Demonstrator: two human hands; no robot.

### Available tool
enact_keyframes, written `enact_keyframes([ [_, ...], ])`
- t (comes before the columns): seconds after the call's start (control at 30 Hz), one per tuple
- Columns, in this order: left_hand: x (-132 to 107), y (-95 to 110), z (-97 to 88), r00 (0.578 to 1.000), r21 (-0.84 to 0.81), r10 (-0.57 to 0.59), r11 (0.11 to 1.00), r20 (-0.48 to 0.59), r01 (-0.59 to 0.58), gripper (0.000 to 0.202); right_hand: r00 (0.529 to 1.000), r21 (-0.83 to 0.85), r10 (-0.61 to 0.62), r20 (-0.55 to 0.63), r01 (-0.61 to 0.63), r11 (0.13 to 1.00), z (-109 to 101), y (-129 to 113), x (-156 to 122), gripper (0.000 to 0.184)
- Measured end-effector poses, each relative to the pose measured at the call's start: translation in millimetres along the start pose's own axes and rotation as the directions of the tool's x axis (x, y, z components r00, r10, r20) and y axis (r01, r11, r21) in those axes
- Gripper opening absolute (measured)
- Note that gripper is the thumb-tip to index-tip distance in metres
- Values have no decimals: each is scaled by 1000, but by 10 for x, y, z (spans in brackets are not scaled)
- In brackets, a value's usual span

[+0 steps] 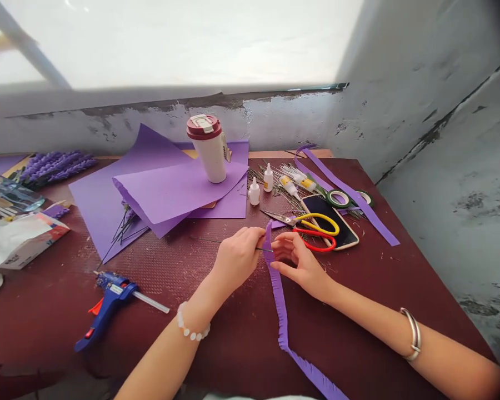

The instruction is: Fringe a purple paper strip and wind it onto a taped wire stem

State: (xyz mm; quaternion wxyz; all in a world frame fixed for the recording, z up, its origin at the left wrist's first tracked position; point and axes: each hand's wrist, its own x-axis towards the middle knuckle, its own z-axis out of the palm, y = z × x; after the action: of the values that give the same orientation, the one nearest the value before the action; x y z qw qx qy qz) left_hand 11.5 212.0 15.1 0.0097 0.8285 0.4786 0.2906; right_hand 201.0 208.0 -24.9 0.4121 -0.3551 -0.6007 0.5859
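- From the head camera, looking down on the surface [58, 316], both forearms reach in from the bottom edge, and the hands meet near the middle.
- The left hand [237, 258] has its fingers closed in a pinch on a thin dark wire stem [206, 240], which runs sideways, its far part pointing away to the left.
- The right hand [300, 266] is partly open, its fingers curved and its thumb against a fringed purple paper strip [280, 311]. Whether it actually grips the strip, I cannot tell.
- The top end of the strip stands up between the hands, right at the wire's tip. Its long axis runs from there down toward the person, bending slightly rightward, so it lies nearer the right arm and crosses the wire almost squarely.
- Just beyond the right hand are yellow-and-red scissors [312, 230] lying on a phone [329, 222], with green tape rolls [337, 198] past them.
- Farther off stand two small glue bottles [254, 191] and a white tumbler [208, 147] on purple card sheets [179, 194].
- Left of the arms lies a blue glue gun [112, 300].
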Motion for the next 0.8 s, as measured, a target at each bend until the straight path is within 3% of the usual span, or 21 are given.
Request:
enact_keyframes([
  [0.13, -33, 52, 53, 987, -93, 110, 991, 114, -99, 24, 992, 230, 84, 97, -104, 968, 36, -4, 44, 51],
  [0.33, -70, 151, 92, 974, -148, 188, 975, 127, -169, 27, 973, 206, 74, 216, -120, 971, -21, -101, 10, 37],
  [0.47, -46, 198, 83, 993, -158, 83, 985, 83, -69, 20, 997, 128, 3, 82, -14, 992, -28, -119, 17, 34],
  [0.57, 16, 294, 40, 997, -127, 53, 991, 62, -45, 37, 998, 96, -66, 0, 66, 993, -38, -121, 72, 31],
  [0.63, 82, 413, -76, 998, -91, 43, 995, 36, -39, 38, 990, 90, -124, -63, 129, 988, -63, -156, 106, 34],
  [0.7, 149, 578, -281, 1000, -125, 31, 992, -3, -31, 20, 974, 88, -181, -133, 193, 977, -108, -238, 119, 33],
  [0.8, 193, 854, -681, 995, -403, -91, 913, -46, 65, 11, 933, 58, -262, -248, 284, 957, -212, -483, 78, 24],
])
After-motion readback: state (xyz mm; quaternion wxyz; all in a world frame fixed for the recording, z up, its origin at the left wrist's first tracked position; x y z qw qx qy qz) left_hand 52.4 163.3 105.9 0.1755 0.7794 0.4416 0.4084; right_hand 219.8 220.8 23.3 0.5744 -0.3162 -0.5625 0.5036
